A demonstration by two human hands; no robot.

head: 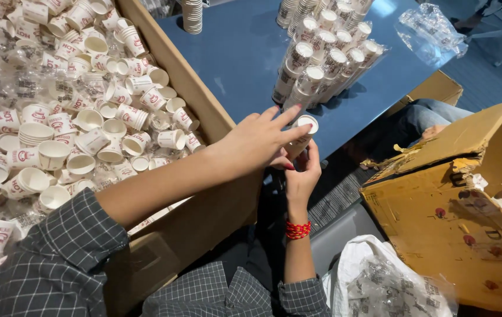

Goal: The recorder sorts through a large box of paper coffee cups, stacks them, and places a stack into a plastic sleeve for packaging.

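Note:
A short stack of small white paper cups with red print sits between both my hands at the edge of the blue table. My left hand, reaching out of a grey checked sleeve, closes over the stack's top from the left. My right hand, with a red thread band at the wrist, grips the stack from below. Just beyond them, long stacks of the same cups lie leaning together on the table.
A big cardboard box on the left is full of loose cups and clear wrappers. One upright cup stack and crumpled plastic lie farther back. At right are a torn cardboard box, another person's jeans-clad knee and a white bag.

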